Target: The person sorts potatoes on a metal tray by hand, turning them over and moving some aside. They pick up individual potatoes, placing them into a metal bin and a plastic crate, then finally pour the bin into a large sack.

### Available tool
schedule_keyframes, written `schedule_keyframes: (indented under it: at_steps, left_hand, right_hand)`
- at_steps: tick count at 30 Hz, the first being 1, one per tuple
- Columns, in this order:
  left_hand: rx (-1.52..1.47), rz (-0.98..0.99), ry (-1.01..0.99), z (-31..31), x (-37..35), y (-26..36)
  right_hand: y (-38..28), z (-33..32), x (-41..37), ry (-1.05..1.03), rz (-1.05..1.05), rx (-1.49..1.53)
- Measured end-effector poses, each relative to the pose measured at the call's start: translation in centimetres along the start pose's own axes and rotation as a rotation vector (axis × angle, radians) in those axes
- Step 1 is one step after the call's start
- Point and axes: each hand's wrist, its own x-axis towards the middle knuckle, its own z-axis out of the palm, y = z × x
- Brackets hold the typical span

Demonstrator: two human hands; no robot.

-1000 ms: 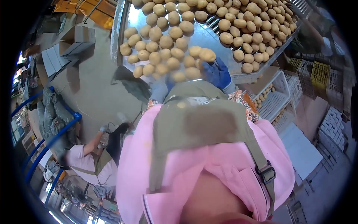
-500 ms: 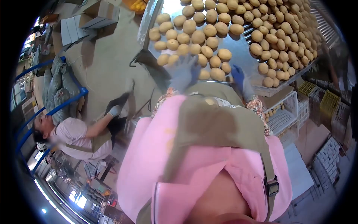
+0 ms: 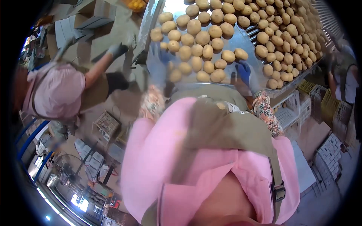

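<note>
Many brown potatoes (image 3: 203, 38) lie on a shiny metal table (image 3: 241, 39), loosely spread at its left and heaped at its right. At the table's left edge, my left hand (image 3: 159, 64) in a bluish glove is smeared by motion, beside the leftmost potatoes; its fingers cannot be made out clearly. My right hand (image 3: 245, 72), in a blue and grey glove, is at the near edge, just below a potato (image 3: 241, 54). Its fingers show in part, apart, with nothing seen in them.
A person in a pink shirt (image 3: 56, 88) bends at the left, near open cardboard boxes (image 3: 94, 15). Another person (image 3: 344, 71) stands at the far right. White crates (image 3: 288, 109) and yellow crates (image 3: 332, 98) are below the table's right side.
My left hand has moved left to the table's edge. Several potatoes near it have shifted, and one now lies above my right hand. The person at the left has come closer and bent over.
</note>
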Motion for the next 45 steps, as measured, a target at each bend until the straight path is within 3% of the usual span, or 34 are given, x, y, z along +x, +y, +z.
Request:
schedule_keyframes:
  at_steps: [2, 3, 5, 6, 8, 10, 12, 14, 15, 16, 18, 19, 21, 22, 23, 24, 25, 26, 28, 29, 30, 31, 32, 34, 36, 38, 39, 40, 42, 43, 44, 45]
  left_hand:
    - [0.424, 0.172, -0.099, 1.4, 4.5, -3.4]
    - [0.417, 0.173, -0.100, 2.0, 6.1, -4.3]
    - [0.435, -0.017, -0.386, 3.4, 9.1, -5.2]
    - [0.469, -0.066, -0.419, 4.3, 10.2, -5.8]
    - [0.602, -0.177, -0.482, 4.9, 11.2, -4.1]
    - [0.621, -0.166, -0.396, 5.3, 10.6, -3.9]
    - [0.458, -0.119, -0.418, 4.9, 10.4, -5.8]
    - [0.384, -0.168, -0.477, 4.1, 9.7, -6.9]
    - [0.254, -0.147, -0.535, 2.8, 9.3, -5.8]
    - [-0.061, -0.115, -0.491, 2.4, 8.1, -6.8]
    - [-0.286, -0.163, -0.373, 1.2, 5.3, -4.5]
    - [-0.279, -0.153, -0.383, 1.1, 4.7, -4.4]
    - [-0.968, -0.460, -0.484, 0.4, 2.6, -4.0]
    - [-1.218, -0.292, -0.376, 0.1, 0.7, -1.0]
    - [-0.865, 0.109, -0.363, 1.2, -0.5, -1.1]
    - [-1.479, -0.474, -0.486, 1.4, -1.2, 1.8]
    - [-1.179, -0.019, -0.634, 1.0, -1.1, 2.7]
    - [-0.380, 0.261, -0.506, 1.6, -2.1, 4.5]
    - [-1.731, -0.700, -0.611, 0.0, -1.8, 10.9]
    - [-1.732, -0.699, -0.640, 0.3, -1.9, 11.9]
    - [-1.614, -0.491, -0.625, 0.9, -2.0, 12.8]
    - [-1.497, -0.285, -0.609, 1.7, -2.0, 13.6]
    - [-1.511, -0.279, -0.656, 2.9, -2.0, 13.2]
    - [-0.930, 0.258, -0.632, 6.6, -2.5, 10.9]
    - [-0.852, 0.245, -0.707, 9.4, -3.7, 11.3]
    - [-1.336, -0.888, -1.012, 5.3, -1.8, 19.6]
    - [-1.323, -0.888, -1.080, 6.2, -1.9, 19.2]
    - [-1.060, -0.548, -0.991, 7.3, -1.2, 16.9]
    - [-0.549, 0.114, -0.720, 9.6, 0.3, 12.8]
    - [-0.433, -0.084, -0.800, 9.5, 0.0, 12.2]
    - [-0.423, -0.071, -0.820, 10.0, -0.8, 10.1]
    - [-0.078, 0.279, -0.734, 10.6, -2.0, 7.1]
  right_hand:
    - [1.5, -0.2, -1.1, -0.249, 0.292, 0.087]
    - [1.4, -0.1, -1.6, -0.245, 0.293, 0.081]
    - [0.8, 0.0, -2.5, -0.170, 0.280, 0.151]
    - [2.3, 0.5, -2.5, -0.158, 0.288, 0.147]
    - [6.8, 1.6, -3.0, -0.148, 0.000, 0.027]
    - [2.5, 2.2, -3.9, -0.160, -0.088, -0.087]
    - [-3.1, 2.2, -3.6, -0.239, 0.365, 0.000]
    - [-0.5, 1.5, -2.2, -0.247, 0.323, 0.144]
    - [-0.9, 0.6, -0.9, -0.082, 0.321, 0.109]
    - [-1.4, -0.2, 0.4, 0.082, 0.316, 0.077]
    - [-2.0, -2.4, 2.0, 0.319, 0.163, -0.068]
    - [-1.3, -2.7, 2.8, 0.329, 0.168, -0.058]
    - [-0.2, -2.7, 4.0, 0.357, 0.076, -0.206]
    - [-1.2, -2.0, 3.9, 0.344, 0.065, -0.201]
    - [-3.3, -0.8, 3.7, 0.176, 0.122, -0.515]
    - [-4.6, 0.3, 3.8, 0.007, 0.172, -0.825]
    - [-1.7, 4.1, 3.0, 0.304, -0.044, -0.722]
    - [1.2, 5.3, 3.2, 0.304, -0.053, -0.707]
    - [1.8, 5.6, 2.4, -0.187, 0.105, -0.029]
    - [-3.3, 3.6, 1.3, -0.343, 0.084, -0.226]
    - [-3.8, 3.9, 0.2, -0.315, 0.099, -0.227]
    - [-4.1, 3.9, -0.6, -0.322, 0.299, 0.398]
    - [-4.3, 3.9, -1.4, -0.293, 0.463, 1.035]
    - [-4.3, 4.5, -2.6, -0.172, -0.295, 0.537]
    - [-3.4, 7.8, -3.1, 0.107, -0.263, 0.703]
    - [-8.2, 5.1, -3.6, 0.169, -0.138, 0.959]
    - [-7.9, 4.3, -3.8, 0.094, 0.002, 1.082]
    - [-8.3, 3.1, -4.3, 0.007, 0.137, 1.212]
    - [-6.5, 1.8, -4.6, -0.083, 0.288, 0.984]
    - [-6.7, 1.9, -5.4, -0.022, 0.309, 1.037]
    - [-7.0, 2.2, -6.1, 0.035, 0.328, 1.091]
    - [-6.2, 2.5, -6.5, 0.054, 0.325, 1.106]
